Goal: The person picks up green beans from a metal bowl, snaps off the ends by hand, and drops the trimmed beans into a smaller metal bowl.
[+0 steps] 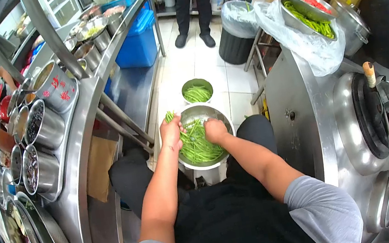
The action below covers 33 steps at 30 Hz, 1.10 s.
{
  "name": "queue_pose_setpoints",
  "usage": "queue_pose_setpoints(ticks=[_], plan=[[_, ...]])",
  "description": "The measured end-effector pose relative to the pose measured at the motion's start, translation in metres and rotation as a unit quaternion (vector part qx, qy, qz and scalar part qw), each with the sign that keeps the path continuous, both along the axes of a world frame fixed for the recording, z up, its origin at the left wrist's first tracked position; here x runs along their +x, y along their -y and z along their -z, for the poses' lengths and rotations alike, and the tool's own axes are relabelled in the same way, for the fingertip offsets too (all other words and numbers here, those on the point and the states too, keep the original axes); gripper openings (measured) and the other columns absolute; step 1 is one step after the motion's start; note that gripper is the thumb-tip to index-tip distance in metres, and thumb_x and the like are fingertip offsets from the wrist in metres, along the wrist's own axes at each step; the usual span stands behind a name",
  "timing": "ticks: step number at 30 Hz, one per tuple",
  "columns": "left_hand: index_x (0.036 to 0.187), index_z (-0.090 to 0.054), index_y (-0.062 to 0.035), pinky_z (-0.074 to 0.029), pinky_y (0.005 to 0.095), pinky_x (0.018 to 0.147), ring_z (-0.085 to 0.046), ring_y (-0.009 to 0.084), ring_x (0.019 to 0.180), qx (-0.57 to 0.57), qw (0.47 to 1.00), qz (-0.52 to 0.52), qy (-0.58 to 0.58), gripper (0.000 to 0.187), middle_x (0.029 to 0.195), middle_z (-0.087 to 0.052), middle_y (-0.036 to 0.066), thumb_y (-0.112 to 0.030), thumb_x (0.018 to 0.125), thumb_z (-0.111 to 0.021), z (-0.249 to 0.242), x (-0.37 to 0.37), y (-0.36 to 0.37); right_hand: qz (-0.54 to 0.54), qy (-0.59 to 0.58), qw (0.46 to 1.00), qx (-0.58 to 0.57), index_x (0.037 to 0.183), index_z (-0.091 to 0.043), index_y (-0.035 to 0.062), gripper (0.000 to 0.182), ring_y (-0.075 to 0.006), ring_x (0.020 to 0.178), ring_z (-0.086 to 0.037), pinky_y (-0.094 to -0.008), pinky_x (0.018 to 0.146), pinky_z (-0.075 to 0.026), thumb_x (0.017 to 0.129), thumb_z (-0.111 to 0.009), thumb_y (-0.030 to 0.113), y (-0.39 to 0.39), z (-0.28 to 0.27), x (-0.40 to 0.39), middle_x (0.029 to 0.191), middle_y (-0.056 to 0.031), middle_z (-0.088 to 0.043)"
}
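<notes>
Between my knees stands a metal colander (221, 112) with a pile of long green beans (202, 146) in it. My left hand (171, 133) is closed around a bunch of green beans (169, 117) over the colander's left side, with ends sticking out above the fist. My right hand (215, 130) is curled shut over the colander's right side. Its fingertips point inward, and what they grip, if anything, is hidden. Just beyond the colander, a smaller bowl (204, 83) on the floor holds more green beans.
To the left runs a steel counter (82, 105) with several seasoning pots (47, 124). On the right are a stove counter with a wok (355, 122) and a bowl of green peppers (313, 23). Ahead, a person (195, 5) stands near a lined bin (237, 39); a blue container (138, 44) sits under shelving.
</notes>
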<state>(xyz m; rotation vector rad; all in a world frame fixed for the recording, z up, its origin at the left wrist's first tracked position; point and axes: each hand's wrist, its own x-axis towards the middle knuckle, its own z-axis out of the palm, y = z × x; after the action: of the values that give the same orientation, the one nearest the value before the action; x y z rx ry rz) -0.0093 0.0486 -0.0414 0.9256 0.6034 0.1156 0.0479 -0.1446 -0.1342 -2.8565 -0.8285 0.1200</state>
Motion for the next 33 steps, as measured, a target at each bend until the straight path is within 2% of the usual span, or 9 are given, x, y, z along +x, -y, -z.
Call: queue_pose_setpoints(ticks=[6,8,9,10,13,16,18,23,33], plan=[[0.100,-0.066,-0.0036,-0.046,0.0297,0.047,-0.054,0.0116,0.055,0.146,0.988,0.046,-0.023,0.015,0.073,-0.060,0.002,-0.016,0.096,-0.073,0.010,-0.008,0.017,0.092,0.013,0.973,0.211,0.094,-0.075,0.0058,0.012,-0.0375,0.091,-0.070,-0.0476,0.081,-0.055,0.087,-0.072,0.016,0.001,-0.045,0.000,0.098,-0.0194,-0.070],[0.105,-0.071,-0.0024,-0.047,0.0294,0.047,-0.057,0.0111,0.057,0.181,0.977,0.109,-0.037,0.017,0.080,-0.067,0.004,-0.016,0.095,-0.074,0.008,-0.013,0.026,0.130,-0.083,0.928,0.339,0.095,-0.073,0.0048,0.013,-0.0335,0.079,-0.069,-0.0427,0.076,-0.054,0.089,-0.074,0.016,0.009,-0.064,-0.004,0.089,-0.0177,-0.071],[0.105,-0.071,-0.0024,-0.047,0.0294,0.047,-0.057,0.0111,0.057,0.182,0.977,0.107,-0.032,0.017,0.080,-0.067,0.004,-0.016,0.095,-0.074,0.008,-0.015,0.031,0.140,-0.130,0.921,0.340,0.099,-0.072,0.0036,0.014,-0.0219,0.072,-0.067,-0.0345,0.070,-0.051,0.095,-0.071,0.017,0.015,-0.081,-0.011,0.083,-0.0115,-0.073],[0.108,-0.073,-0.0028,-0.047,0.0286,0.048,-0.058,0.0107,0.059,0.181,0.976,0.119,-0.030,0.019,0.084,-0.070,0.004,-0.017,0.095,-0.074,0.007,-0.016,0.036,0.139,-0.125,0.921,0.341,0.099,-0.072,0.0036,0.014,-0.0219,0.072,-0.067,-0.0345,0.070,-0.051,0.095,-0.071,0.017,0.021,-0.071,-0.010,0.083,-0.0115,-0.073],[0.115,-0.074,-0.0038,-0.047,0.0270,0.051,-0.060,0.0099,0.063,0.164,0.975,0.148,-0.020,0.023,0.090,-0.073,0.005,-0.017,0.095,-0.075,0.004,-0.020,0.042,0.157,-0.326,0.779,0.513,0.104,-0.070,0.0047,0.012,-0.0040,0.064,-0.050,-0.0226,0.062,-0.040,0.104,-0.061,0.013,0.031,-0.065,-0.027,0.084,0.0012,-0.072],[0.117,-0.073,-0.0050,-0.047,0.0252,0.054,-0.062,0.0089,0.068,0.148,0.972,0.182,-0.014,0.024,0.092,-0.074,0.004,-0.016,0.095,-0.074,-0.011,-0.022,0.046,0.159,-0.396,0.749,0.507,0.101,-0.072,0.0038,0.013,-0.0085,0.072,-0.058,-0.0273,0.069,-0.048,0.100,-0.066,0.016,0.030,-0.069,-0.042,0.081,0.0012,-0.069],[0.116,-0.072,-0.0048,-0.047,0.0252,0.053,-0.063,0.0089,0.068,0.148,0.971,0.186,0.002,0.023,0.092,-0.073,0.003,-0.015,0.095,-0.074,-0.005,-0.022,0.048,0.139,-0.379,0.797,0.450,0.102,-0.074,0.0041,0.015,-0.0076,0.070,-0.054,-0.0254,0.067,-0.044,0.100,-0.066,0.017,0.029,-0.066,-0.040,0.081,0.0012,-0.068],[0.112,-0.071,-0.0042,-0.048,0.0255,0.054,-0.064,0.0100,0.068,0.138,0.978,0.155,0.017,0.020,0.090,-0.073,0.004,-0.014,0.095,-0.075,-0.004,-0.023,0.043,0.111,-0.465,0.710,0.517,0.106,-0.076,0.0050,0.022,-0.0080,0.066,-0.052,-0.0249,0.064,-0.042,0.102,-0.062,0.021,0.026,-0.062,-0.037,0.076,0.0020,-0.064],[0.104,-0.072,-0.0013,-0.048,0.0244,0.052,-0.063,0.0087,0.067,0.171,0.965,0.195,0.031,0.014,0.086,-0.073,0.003,-0.012,0.095,-0.074,-0.007,-0.022,0.043,0.109,-0.484,0.679,0.541,0.106,-0.076,0.0037,0.024,-0.0088,0.065,-0.052,-0.0246,0.063,-0.042,0.102,-0.063,0.023,0.021,-0.067,-0.037,0.076,-0.0001,-0.063]])
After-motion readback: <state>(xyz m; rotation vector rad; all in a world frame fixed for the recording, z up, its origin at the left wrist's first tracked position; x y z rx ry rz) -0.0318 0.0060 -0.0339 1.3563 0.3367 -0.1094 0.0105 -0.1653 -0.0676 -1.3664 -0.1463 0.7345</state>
